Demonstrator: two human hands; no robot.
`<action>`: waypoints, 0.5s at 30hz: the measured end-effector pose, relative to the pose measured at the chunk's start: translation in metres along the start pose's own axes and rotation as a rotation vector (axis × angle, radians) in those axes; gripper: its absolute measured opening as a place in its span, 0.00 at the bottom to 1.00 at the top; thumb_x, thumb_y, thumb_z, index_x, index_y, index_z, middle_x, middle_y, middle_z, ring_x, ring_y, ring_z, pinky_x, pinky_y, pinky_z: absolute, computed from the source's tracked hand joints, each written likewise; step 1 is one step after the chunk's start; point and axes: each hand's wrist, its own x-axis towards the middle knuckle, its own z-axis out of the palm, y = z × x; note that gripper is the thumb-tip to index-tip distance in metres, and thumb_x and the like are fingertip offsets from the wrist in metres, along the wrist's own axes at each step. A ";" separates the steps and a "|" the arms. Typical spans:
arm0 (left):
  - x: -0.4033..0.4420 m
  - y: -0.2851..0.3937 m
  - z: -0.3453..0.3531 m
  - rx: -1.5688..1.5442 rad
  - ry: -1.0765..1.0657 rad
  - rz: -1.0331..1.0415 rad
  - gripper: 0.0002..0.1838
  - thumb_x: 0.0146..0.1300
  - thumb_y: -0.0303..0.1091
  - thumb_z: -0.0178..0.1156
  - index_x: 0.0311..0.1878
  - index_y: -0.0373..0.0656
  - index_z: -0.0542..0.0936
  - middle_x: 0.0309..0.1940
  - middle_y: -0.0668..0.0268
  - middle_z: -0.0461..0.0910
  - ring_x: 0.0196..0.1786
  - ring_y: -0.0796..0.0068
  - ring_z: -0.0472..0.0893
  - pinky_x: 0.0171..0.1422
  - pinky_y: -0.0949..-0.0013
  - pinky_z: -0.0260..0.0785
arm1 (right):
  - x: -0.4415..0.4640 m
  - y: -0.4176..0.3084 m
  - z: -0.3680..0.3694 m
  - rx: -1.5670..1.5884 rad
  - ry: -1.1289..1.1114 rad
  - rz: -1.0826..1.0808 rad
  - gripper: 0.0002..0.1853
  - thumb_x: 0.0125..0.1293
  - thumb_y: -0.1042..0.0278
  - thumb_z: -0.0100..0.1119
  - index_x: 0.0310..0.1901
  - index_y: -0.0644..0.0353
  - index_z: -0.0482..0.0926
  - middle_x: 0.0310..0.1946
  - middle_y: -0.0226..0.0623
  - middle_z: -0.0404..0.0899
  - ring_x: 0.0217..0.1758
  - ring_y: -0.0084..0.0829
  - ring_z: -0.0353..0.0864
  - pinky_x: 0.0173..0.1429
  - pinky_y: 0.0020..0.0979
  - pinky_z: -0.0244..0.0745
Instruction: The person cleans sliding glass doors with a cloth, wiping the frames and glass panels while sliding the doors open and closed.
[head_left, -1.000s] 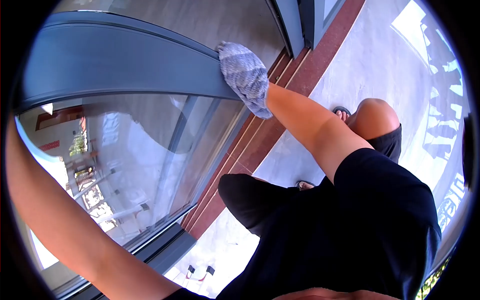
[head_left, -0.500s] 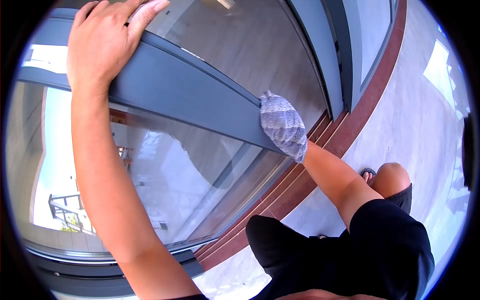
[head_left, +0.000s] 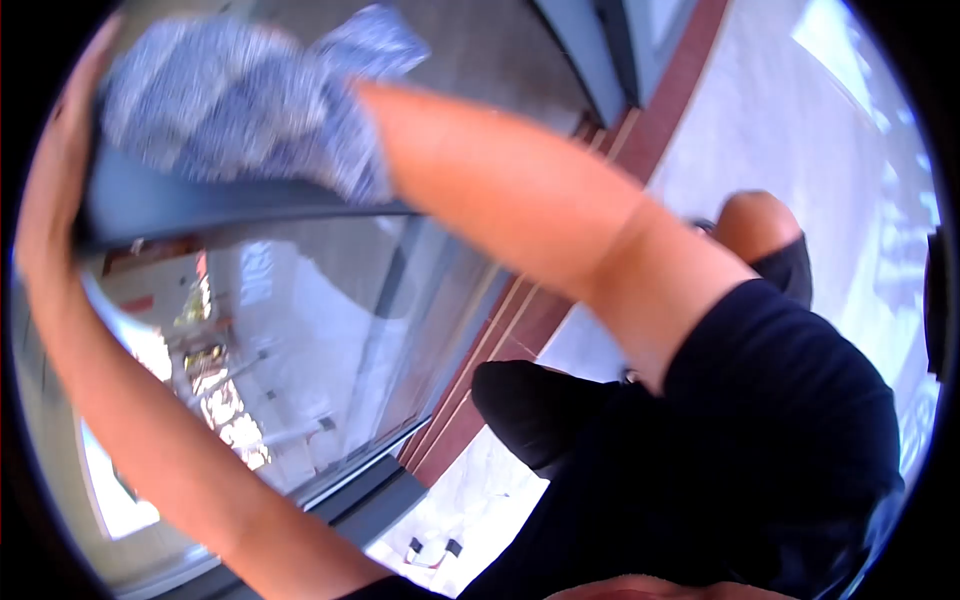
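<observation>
One grey-blue patterned cloth [head_left: 230,110]: 10 o'clock, against one blue-grey metal rail [head_left: 205,197], enclosing right hand; grip hidden, cannot tell.
One left hand [head_left: 72,140]: 10 o'clock, beside rail's outer end, blurred; grip unclear.

A plain, near-black shirt [head_left: 780,430] has a loose, short sleeve [head_left: 765,345] ending above the bare elbow. Black shorts [head_left: 545,408] leave one rounded knee [head_left: 752,225] bare; dark footwear [head_left: 704,224] shows blurred.
</observation>
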 end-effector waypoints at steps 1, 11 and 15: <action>0.013 0.023 -0.006 -0.037 0.051 -0.028 0.21 0.77 0.55 0.53 0.53 0.54 0.88 0.39 0.67 0.89 0.43 0.63 0.84 0.59 0.58 0.70 | -0.033 0.001 0.006 0.314 0.159 0.230 0.12 0.74 0.70 0.63 0.52 0.68 0.86 0.47 0.46 0.89 0.48 0.36 0.90 0.51 0.35 0.86; 0.026 0.053 -0.034 0.318 -0.112 0.007 0.31 0.86 0.56 0.35 0.59 0.52 0.88 0.53 0.72 0.90 0.40 0.60 0.81 0.61 0.57 0.67 | -0.323 0.058 -0.122 0.429 0.301 0.665 0.16 0.71 0.73 0.69 0.58 0.64 0.83 0.56 0.44 0.85 0.60 0.38 0.86 0.67 0.41 0.79; 0.023 0.050 -0.038 0.287 -0.118 0.014 0.31 0.86 0.56 0.35 0.59 0.51 0.88 0.53 0.72 0.89 0.38 0.60 0.80 0.61 0.57 0.67 | -0.299 -0.007 -0.131 -0.504 0.046 1.115 0.10 0.71 0.73 0.59 0.50 0.61 0.85 0.49 0.48 0.86 0.48 0.43 0.89 0.57 0.39 0.83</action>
